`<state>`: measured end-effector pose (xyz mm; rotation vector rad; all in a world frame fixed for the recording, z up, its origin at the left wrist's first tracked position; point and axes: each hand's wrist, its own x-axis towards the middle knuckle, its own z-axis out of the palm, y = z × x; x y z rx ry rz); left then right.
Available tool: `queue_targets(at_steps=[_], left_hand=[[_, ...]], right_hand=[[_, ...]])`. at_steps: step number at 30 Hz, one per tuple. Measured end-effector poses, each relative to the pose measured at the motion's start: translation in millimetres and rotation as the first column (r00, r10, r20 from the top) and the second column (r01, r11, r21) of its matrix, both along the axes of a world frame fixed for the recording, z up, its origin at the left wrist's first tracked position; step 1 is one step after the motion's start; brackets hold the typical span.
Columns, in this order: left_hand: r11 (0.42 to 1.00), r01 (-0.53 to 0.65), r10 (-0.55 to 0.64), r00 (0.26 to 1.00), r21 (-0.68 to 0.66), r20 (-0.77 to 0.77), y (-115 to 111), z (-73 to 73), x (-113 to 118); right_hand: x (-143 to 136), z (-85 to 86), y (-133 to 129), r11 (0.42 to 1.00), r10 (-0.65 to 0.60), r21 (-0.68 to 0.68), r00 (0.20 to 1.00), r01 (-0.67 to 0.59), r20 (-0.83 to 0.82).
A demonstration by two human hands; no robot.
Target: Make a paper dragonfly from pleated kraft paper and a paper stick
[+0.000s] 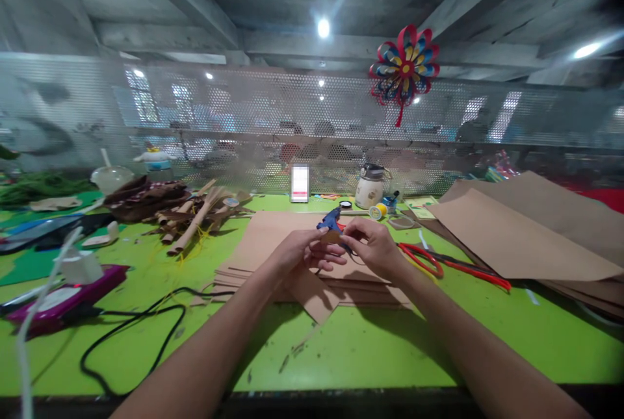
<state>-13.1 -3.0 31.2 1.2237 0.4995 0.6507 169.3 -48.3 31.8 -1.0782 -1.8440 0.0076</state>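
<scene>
Both hands meet over a stack of brown kraft paper [263,227] on the green table. In my left hand [305,251] a small brown paper piece [332,237] is held by the thumb, with the other fingers loosely spread below. My right hand [373,243] pinches at that piece's right edge, its fingertips close together. Just behind the fingers lies a blue glue gun [329,217] with an orange-red part, partly hidden. A loose strip of kraft paper [314,299] lies angled over the stack's front edge.
Red-handled scissors [472,271] lie right of the stack, near large kraft sheets [526,230]. Rolled brown paper tubes [195,224] sit at left. A black cord [180,315] runs from a purple power strip [68,299]. A jar [370,186] and yellow spool [377,212] stand behind.
</scene>
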Motion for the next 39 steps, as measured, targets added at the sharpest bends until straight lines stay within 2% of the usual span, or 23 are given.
queue_targets(at_steps=[4,10,22,25,27,30,34,39], left_hand=[[1.0,0.017,-0.017,1.0,-0.001,-0.021,3.0,-3.6,-1.2],[0.999,0.034,-0.035,0.999,-0.029,-0.025,2.9,-3.0,-0.2],[0.995,0.096,-0.097,0.995,-0.03,-0.023,5.6,-1.1,-2.7],[0.996,0.092,-0.092,0.996,0.002,0.005,5.5,-1.8,-1.5],[0.999,0.048,-0.048,0.997,0.007,0.065,3.9,-1.3,-0.1],[1.0,-0.014,0.015,0.987,-0.009,0.157,1.0,0.6,1.6],[1.0,-0.021,0.019,0.982,0.005,0.185,-2.5,4.1,2.9],[0.991,-0.056,0.032,0.981,0.124,0.193,-6.9,6.1,4.6]], right_hand=[[1.1,-4.5,2.9,0.999,-0.023,0.038,0.995,0.019,0.094],[-0.3,-7.7,3.8,0.993,-0.004,0.118,0.986,-0.016,0.167],[-7.1,-1.3,-4.6,0.99,0.083,0.095,0.973,-0.106,0.217],[-7.2,-1.0,-5.6,0.985,0.137,0.072,0.97,-0.154,0.2],[-6.4,-1.0,-5.1,0.982,0.157,0.074,0.97,-0.174,0.188],[-4.9,-1.0,-2.9,0.98,0.156,0.1,0.976,-0.172,0.154],[-2.8,-2.6,1.3,0.975,0.16,0.142,0.984,-0.169,0.074],[-2.4,-4.0,2.3,0.984,0.149,0.112,0.985,-0.139,-0.082]])
